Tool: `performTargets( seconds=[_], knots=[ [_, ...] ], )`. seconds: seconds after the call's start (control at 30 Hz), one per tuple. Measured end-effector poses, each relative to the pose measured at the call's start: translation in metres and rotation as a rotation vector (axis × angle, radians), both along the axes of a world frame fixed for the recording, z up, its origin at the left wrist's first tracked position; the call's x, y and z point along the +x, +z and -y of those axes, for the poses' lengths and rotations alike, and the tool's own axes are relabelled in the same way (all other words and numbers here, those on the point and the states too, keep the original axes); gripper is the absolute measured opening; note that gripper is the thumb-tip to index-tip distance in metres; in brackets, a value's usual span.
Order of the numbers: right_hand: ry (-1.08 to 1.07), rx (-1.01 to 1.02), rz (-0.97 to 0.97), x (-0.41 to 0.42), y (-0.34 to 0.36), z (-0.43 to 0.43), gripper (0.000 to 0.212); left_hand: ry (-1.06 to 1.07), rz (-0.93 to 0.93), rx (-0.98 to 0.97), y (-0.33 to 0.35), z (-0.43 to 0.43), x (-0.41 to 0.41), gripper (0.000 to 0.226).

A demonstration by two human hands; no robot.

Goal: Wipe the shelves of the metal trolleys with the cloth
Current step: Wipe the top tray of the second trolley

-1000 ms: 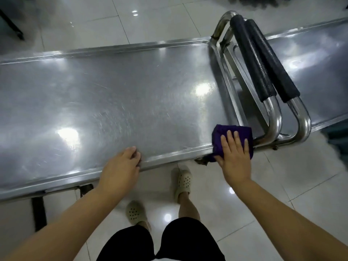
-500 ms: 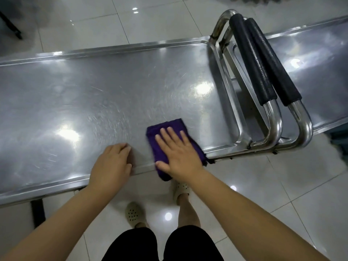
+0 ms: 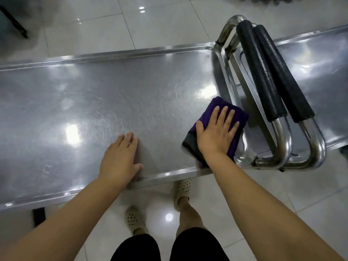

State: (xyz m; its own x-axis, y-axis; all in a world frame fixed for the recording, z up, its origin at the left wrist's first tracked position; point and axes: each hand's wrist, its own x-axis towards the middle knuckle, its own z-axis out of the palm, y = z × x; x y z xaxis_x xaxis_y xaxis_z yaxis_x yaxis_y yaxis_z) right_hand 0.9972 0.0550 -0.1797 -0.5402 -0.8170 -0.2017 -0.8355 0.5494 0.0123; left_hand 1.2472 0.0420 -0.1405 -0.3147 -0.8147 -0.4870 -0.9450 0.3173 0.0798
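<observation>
A steel trolley's top shelf (image 3: 94, 110) stretches across the view, scratched and shiny. A folded purple cloth (image 3: 212, 113) lies flat on its near right corner. My right hand (image 3: 216, 134) presses down on the cloth with the fingers spread. My left hand (image 3: 120, 159) rests flat on the bare shelf by the near rim, left of the cloth, holding nothing. A second trolley's shelf (image 3: 320, 76) adjoins on the right.
Two black foam-covered handle bars (image 3: 263, 72) on chrome tubes stand between the two trolleys, just right of the cloth. White glossy floor tiles (image 3: 160, 25) lie beyond and below. My legs and perforated clogs (image 3: 133, 219) stand beside the near rim.
My right hand slid the cloth from the near right corner left to mid-shelf, then back right toward the handles. My left hand moved forward off the rim onto the shelf.
</observation>
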Motion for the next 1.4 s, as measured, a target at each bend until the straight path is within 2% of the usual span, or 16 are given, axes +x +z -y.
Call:
performTargets(
  seconds=[0.13, 0.27, 0.4, 0.47, 0.67, 0.87, 1.0, 1.17, 1.27, 1.33, 1.4],
  knots=[
    [0.273, -0.026, 0.024, 0.047, -0.007, 0.037, 0.076, 0.025, -0.005, 0.006, -0.004, 0.002, -0.001, 0.091],
    [0.696, -0.018, 0.065, 0.086, -0.012, 0.046, 0.075, 0.068, -0.016, -0.002, -0.009, 0.001, 0.0, 0.093],
    [1.06, 0.003, 0.096, 0.051, -0.016, 0.047, 0.074, 0.129, 0.028, 0.027, -0.003, -0.001, -0.008, 0.093],
    [1.012, -0.01, 0.076, 0.017, -0.017, 0.054, 0.075, 0.114, 0.076, 0.042, 0.004, 0.002, -0.016, 0.09],
    [0.336, -0.005, -0.047, -0.069, 0.002, 0.089, 0.074, 0.115, 0.099, -0.024, 0.015, 0.024, -0.034, 0.088],
    [0.133, -0.049, -0.014, -0.049, 0.002, 0.129, 0.075, 0.208, 0.032, 0.033, 0.003, 0.057, -0.026, 0.09],
    [0.365, -0.022, 0.0, 0.004, -0.005, 0.161, 0.075, 0.257, -0.022, 0.041, -0.006, 0.058, -0.023, 0.091],
    [0.895, -0.037, 0.051, 0.083, -0.012, 0.161, 0.074, 0.322, -0.092, -0.003, -0.006, 0.059, -0.024, 0.093],
    [1.191, 0.022, 0.072, 0.081, -0.011, 0.159, 0.073, 0.349, -0.114, -0.007, -0.003, 0.056, -0.024, 0.095],
    [1.294, 0.041, 0.062, 0.055, -0.009, 0.168, 0.072, 0.359, -0.108, 0.018, 0.0, 0.057, -0.025, 0.096],
    [1.215, 0.049, 0.058, 0.021, -0.006, 0.182, 0.072, 0.347, -0.088, 0.039, 0.001, 0.058, -0.027, 0.095]
  ],
)
